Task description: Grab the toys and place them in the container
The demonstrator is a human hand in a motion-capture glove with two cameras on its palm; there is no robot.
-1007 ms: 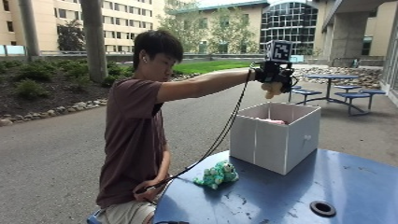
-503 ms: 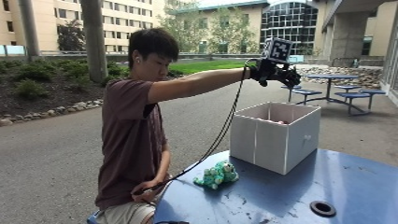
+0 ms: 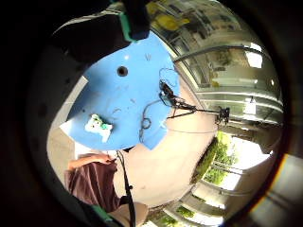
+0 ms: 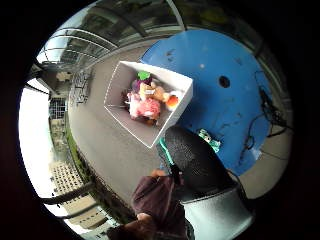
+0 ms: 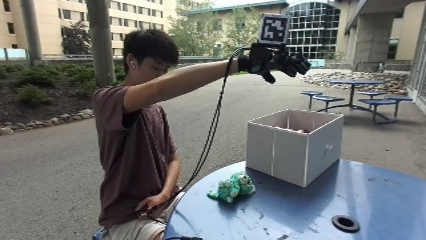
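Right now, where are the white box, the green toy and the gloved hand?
white box (image 5: 293, 152): outside view, front wall.
green toy (image 5: 231, 187): outside view, its body.
gloved hand (image 5: 274, 61): outside view, back of the glove.

A round blue metal table (image 5: 373, 200) carries a white square open-topped box (image 5: 293, 145) and a green-and-white plush toy (image 5: 231, 187).

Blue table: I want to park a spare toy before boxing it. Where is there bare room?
The blue table lies bare between the green plush toy, the white box and the centre hole. The box is crowded with toys.
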